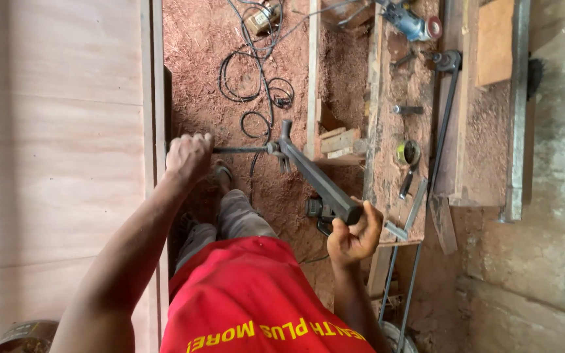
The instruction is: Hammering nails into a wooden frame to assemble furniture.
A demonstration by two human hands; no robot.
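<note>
I stand over a sawdust-covered floor, holding a long dark metal bar clamp (318, 178). My right hand (354, 233) is shut on the near end of its bar. My left hand (188, 157) grips the thin screw rod (240, 150) that sticks out of the clamp's head toward a tall plywood panel (60, 150) on the left. The left hand is next to the panel's wooden edge frame (155, 98). My red shirt and grey trousers fill the bottom middle.
Black cables (256, 78) coil on the floor ahead. A wooden workbench (413, 117) on the right carries an angle grinder (410, 21), a second long clamp (443, 124), a yellow tape measure (408, 152) and small tools. A metal tin (24, 333) sits bottom left.
</note>
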